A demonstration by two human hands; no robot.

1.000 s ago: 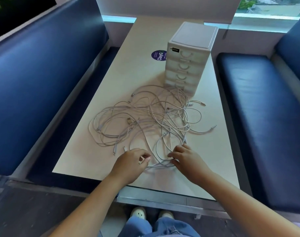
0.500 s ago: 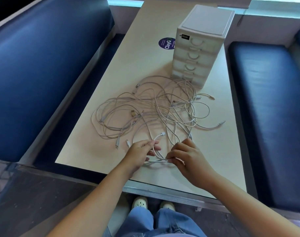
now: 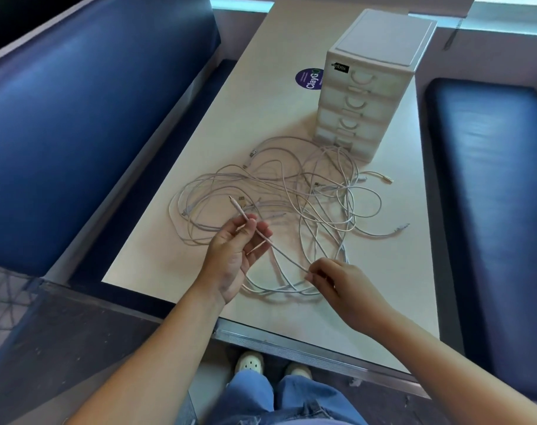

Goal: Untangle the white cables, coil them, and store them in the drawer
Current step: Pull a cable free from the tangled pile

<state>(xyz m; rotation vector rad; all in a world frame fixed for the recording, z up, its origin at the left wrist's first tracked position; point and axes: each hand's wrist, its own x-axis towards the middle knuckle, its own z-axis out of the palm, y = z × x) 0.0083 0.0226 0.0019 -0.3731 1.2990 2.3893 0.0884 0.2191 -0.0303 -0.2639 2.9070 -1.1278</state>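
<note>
I'm lifting my left hand (image 3: pixel 233 256) off the table (image 3: pixel 261 118) now and turning it palm up; half a second ago it was down flat by the near edge, right against my right hand (image 3: pixel 337 280). My left thumb and fingers are pinching one cable (image 3: pixel 287 256) just behind its plug, and the plug tip is poking up over the pile. My right hand is drawing away to the right, fingertips pinching the same strand, though possibly a second one too; it's hard to see. The strand is stretching between my hands. The tangle of white cables (image 3: pixel 291 191) is still sprawling across the middle of the table, touching the foot of the drawer unit (image 3: pixel 371 87) near the far right corner, all drawers closed.
</note>
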